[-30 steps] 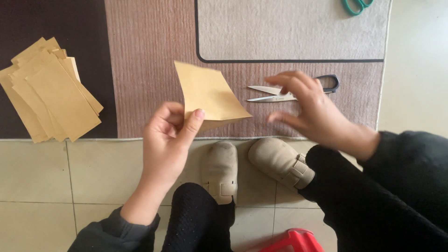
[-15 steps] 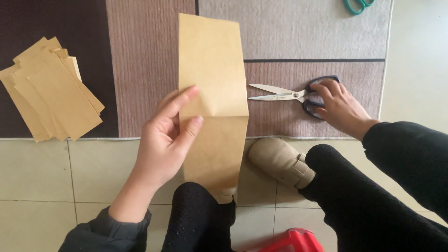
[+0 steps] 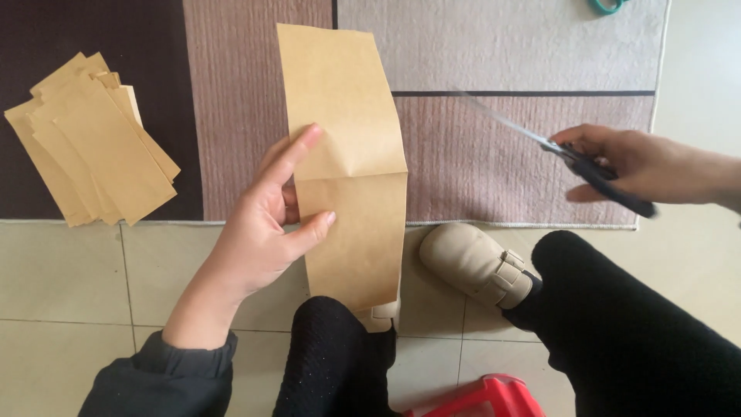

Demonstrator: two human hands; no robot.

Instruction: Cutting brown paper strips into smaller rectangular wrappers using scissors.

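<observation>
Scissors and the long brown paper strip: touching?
Apart. In the head view the scissors, lifted in the right hand, show bare rug between their blade tip and the paper strip.

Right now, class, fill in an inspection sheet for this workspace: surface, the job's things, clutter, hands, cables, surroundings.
Surface: striped rug over pale floor tiles.
Job's things: long brown paper strip, creased across the middle, held upright; scissors, blades blurred.
Clutter: stack of brown paper pieces on the rug; green handles at the top edge.
Hands: left hand pinches the strip; right hand has its grip on the scissors.
Cables: nothing seen.
Surroundings: beige shoe, red object.
</observation>
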